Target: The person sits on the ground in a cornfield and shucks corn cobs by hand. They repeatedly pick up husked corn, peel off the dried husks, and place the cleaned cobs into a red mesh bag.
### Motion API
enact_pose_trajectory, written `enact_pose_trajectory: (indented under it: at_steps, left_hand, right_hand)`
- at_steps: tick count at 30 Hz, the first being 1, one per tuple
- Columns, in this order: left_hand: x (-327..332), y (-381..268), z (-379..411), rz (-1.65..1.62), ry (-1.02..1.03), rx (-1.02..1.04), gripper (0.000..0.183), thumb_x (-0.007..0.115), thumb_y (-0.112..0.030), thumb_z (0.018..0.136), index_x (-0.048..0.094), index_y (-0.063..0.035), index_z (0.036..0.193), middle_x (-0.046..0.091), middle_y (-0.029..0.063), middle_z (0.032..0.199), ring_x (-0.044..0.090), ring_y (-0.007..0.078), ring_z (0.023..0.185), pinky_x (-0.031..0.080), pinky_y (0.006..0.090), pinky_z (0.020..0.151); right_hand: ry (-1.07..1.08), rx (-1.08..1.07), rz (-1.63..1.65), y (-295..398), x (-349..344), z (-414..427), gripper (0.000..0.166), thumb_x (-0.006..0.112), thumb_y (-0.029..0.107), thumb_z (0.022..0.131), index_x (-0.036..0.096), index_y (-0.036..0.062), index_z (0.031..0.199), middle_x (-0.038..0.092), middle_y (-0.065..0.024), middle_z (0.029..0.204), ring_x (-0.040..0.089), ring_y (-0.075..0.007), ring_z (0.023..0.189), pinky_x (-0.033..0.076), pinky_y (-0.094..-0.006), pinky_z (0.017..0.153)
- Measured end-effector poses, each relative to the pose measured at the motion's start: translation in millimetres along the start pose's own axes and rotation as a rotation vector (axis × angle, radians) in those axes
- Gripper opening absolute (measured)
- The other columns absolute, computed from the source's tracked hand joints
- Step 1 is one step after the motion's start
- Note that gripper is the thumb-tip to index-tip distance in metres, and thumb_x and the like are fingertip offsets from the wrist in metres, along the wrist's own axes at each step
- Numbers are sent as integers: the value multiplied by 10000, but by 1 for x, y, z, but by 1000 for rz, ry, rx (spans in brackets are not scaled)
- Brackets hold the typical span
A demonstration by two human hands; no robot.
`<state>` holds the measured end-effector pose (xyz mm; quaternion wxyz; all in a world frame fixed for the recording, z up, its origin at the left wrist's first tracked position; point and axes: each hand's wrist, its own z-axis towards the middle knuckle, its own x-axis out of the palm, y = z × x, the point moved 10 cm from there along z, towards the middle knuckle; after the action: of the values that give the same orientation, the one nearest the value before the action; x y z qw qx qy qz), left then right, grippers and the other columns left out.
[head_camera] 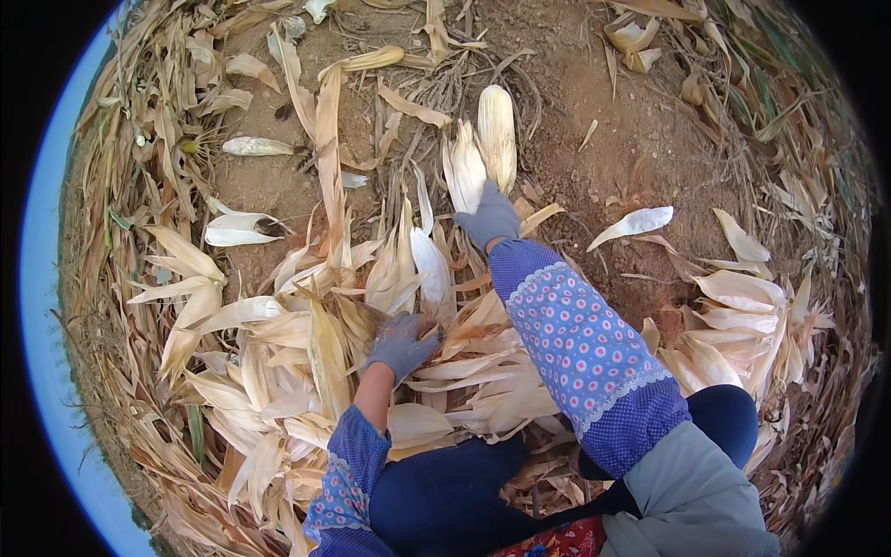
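Note:
My right hand, in a grey glove, reaches forward with its thumb and fingers around the lower end of a husk-covered corn ear. Right beside that ear lies a second, smoother pale ear, its base just above my fingers. My left hand, also gloved, rests nearer to me among dry corn husks and reddish-brown silk; what its fingers hold is hidden. Ahead of it, a whitish husk leaf stands up from the pile.
Loose husks and a small pale ear are scattered on the brown soil to the left. On the right lie a single husk leaf and another husk heap. Dry stalks and leaves edge both sides. My knees are close to the pile.

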<state>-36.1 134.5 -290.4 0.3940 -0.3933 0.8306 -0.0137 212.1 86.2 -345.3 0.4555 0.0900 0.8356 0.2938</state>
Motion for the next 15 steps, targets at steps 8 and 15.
enact_pose_trajectory:
  at_steps: [8, 15]
  left_hand:
    - [7, 15, 11, -193, 4, 5, 407, 494, -384, 849, 597, -106, 1128, 571, 167, 1131, 538, 327, 1058, 413, 369, 916]
    - [-28, 7, -1, -389, -155, -219, 493, 451, -427, 895, 518, -78, 1236, 517, 193, 1252, 511, 321, 1136, 392, 357, 953]
  right_hand:
    - [291, 36, 446, -21, 26, 19, 644, 766, 167, 610, 485, 10, 1167, 593, -179, 1096, 590, -295, 990, 465, -370, 864]
    - [649, -143, 1068, -11, -16, -77, 799, 724, 74, 612, 391, 14, 1336, 528, -97, 1228, 495, -208, 1116, 356, -315, 982]
